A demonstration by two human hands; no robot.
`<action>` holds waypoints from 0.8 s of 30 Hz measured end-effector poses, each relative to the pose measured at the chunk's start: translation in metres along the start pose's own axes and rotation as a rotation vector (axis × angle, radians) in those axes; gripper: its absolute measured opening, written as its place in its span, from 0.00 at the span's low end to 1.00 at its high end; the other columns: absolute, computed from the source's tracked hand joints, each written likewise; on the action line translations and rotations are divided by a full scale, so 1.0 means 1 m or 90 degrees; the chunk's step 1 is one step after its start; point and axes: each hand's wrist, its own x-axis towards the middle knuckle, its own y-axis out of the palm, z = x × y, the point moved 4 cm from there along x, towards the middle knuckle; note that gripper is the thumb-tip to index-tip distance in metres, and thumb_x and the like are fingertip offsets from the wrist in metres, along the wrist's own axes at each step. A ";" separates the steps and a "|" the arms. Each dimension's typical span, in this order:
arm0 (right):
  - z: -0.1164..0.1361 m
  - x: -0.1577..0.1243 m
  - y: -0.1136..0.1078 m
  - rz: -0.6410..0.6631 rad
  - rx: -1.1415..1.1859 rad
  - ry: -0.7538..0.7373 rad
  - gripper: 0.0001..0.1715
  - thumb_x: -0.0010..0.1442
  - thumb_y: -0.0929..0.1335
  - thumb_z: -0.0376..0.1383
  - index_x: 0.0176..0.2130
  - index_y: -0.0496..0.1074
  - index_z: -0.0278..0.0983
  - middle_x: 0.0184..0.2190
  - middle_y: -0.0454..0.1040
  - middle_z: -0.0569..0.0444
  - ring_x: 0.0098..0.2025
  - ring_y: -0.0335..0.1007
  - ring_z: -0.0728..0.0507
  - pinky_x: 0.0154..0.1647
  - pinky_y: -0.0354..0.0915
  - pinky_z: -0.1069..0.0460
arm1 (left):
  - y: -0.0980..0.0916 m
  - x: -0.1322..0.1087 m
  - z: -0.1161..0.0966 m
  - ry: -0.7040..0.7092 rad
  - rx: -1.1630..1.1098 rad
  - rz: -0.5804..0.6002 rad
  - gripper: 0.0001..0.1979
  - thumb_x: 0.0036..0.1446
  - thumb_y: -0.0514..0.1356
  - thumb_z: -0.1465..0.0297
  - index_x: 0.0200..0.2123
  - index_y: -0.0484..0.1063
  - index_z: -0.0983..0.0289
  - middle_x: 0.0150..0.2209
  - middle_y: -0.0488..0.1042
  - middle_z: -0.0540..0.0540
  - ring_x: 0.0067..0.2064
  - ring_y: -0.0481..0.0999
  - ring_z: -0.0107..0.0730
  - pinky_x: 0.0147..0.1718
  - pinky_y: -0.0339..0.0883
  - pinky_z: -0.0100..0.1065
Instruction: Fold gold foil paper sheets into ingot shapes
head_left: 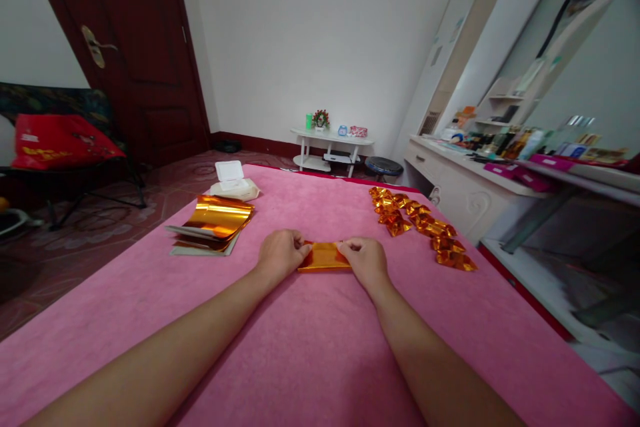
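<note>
A sheet of gold foil paper, folded into a narrow strip, lies on the pink cloth in front of me. My left hand pinches its left end between thumb and fingers. At the right end, my right hand grips it the same way. To the left is a stack of gold foil sheets, its top sheet curling up. Several folded gold foil pieces sit in rows on the right side of the cloth.
Behind the stack stands an open pack of wipes. Past the far edge are a low white table and a dark round stool. A white dresser stands at the right. A red bag rests on a chair at the left.
</note>
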 end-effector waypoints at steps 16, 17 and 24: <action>0.001 0.004 0.000 0.042 -0.168 0.064 0.04 0.43 0.71 0.36 0.25 0.74 0.41 0.20 0.74 0.58 0.21 0.65 0.49 0.20 0.48 0.55 | 0.012 -0.002 -0.025 0.372 0.121 0.156 0.09 0.53 0.54 0.79 0.29 0.74 0.63 0.33 0.74 0.56 0.37 0.71 0.34 0.38 0.61 0.33; 0.001 0.004 0.000 0.043 -0.168 0.064 0.06 0.43 0.71 0.35 0.27 0.73 0.41 0.21 0.74 0.59 0.22 0.66 0.49 0.20 0.48 0.55 | 0.013 -0.002 -0.024 0.383 0.085 0.197 0.10 0.53 0.54 0.79 0.29 0.74 0.64 0.32 0.74 0.56 0.35 0.72 0.32 0.37 0.61 0.32; 0.002 0.004 -0.001 0.072 -0.181 0.069 0.02 0.46 0.70 0.35 0.25 0.71 0.40 0.21 0.73 0.59 0.23 0.67 0.48 0.21 0.52 0.55 | 0.003 -0.002 -0.019 0.365 -0.007 0.272 0.13 0.49 0.63 0.67 0.40 0.77 0.61 0.38 0.74 0.56 0.37 0.73 0.35 0.38 0.63 0.31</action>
